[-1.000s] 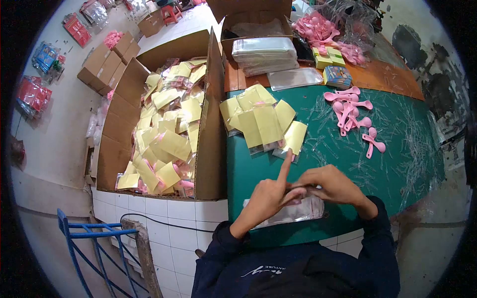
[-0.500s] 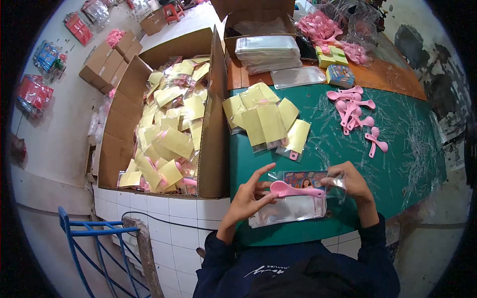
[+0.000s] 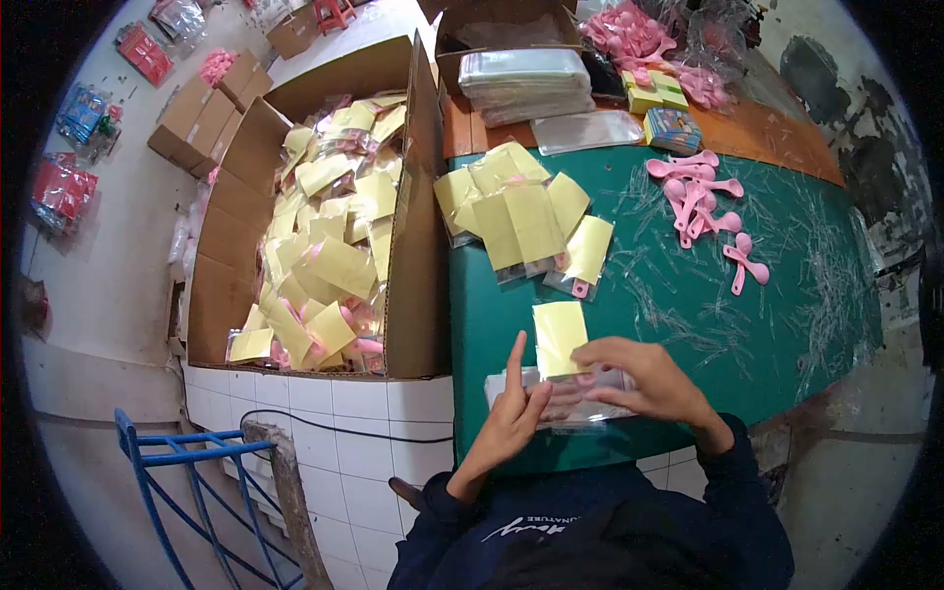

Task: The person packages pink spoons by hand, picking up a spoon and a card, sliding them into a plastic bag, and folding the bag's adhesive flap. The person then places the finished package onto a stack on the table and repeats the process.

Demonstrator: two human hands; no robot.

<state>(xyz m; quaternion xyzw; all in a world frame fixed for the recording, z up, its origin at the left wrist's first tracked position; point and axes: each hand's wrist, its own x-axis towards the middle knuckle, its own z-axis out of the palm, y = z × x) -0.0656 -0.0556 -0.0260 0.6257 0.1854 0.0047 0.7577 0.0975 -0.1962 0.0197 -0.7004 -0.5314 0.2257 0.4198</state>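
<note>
Both hands are at work over the near edge of the green counter (image 3: 487, 324).

Right hand (image 3: 657, 382): fingers bent, tips laid against the lower right part of the yellow card (image 3: 560, 329); thumb set apart below them, beside the clear film. The grip is partly spread. Whether film is pinched between thumb and fingers cannot be told, as the area is blurred.

Left hand (image 3: 511, 418): index finger raised straight, alongside the card and apart from it; thumb spread away from the index in a V. The remaining fingers run toward the base of the card and are largely hidden; whether they press on it cannot be determined.

The card stands between the two hands, yellow face to the camera, its lower end over the clear bag pile (image 3: 499, 387) on the counter.

Beyond the hands, finished-looking packets (image 3: 521, 226) with yellow backs overlap on the counter. To their left is an upright cardboard box (image 3: 413, 216), loaded with similar packets. To the right lie a cluster of pink spoons (image 3: 694, 195) and, just nearer, a crossed spoon pair (image 3: 747, 264). A printed card stack (image 3: 673, 129) sits behind the cluster, right of a tall bag stack (image 3: 521, 84).
</note>
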